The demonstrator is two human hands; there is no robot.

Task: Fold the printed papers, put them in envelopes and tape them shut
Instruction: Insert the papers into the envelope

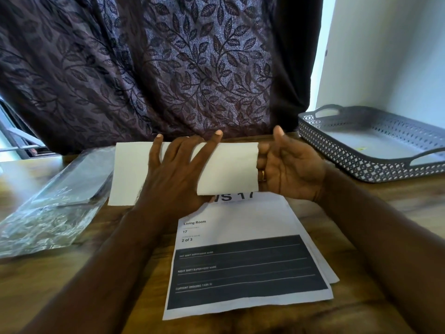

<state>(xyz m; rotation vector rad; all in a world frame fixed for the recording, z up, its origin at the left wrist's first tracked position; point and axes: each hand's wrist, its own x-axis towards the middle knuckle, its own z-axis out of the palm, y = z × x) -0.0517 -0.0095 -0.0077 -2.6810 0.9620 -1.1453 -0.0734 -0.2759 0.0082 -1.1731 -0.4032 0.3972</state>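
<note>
The printed paper (243,259) reads "Living Room", "17", "2 of 3".

Right hand (289,169): the tips of its fingers (263,165) are hidden behind the end of the folded paper (228,165), so the grip cannot be confirmed.

Printed sheet (240,261), just below the fingers: the folded paper and the left hand (178,169) cover the heading, and only "S 17" reads. The grey captions are too small to read. The sheets beneath show edges only.

Plastic bag (48,201), left of the fingers: blurred, contents indeterminate, cut off by the left edge.

Tray (349,160), right of the fingers: cut off by the right edge.
</note>
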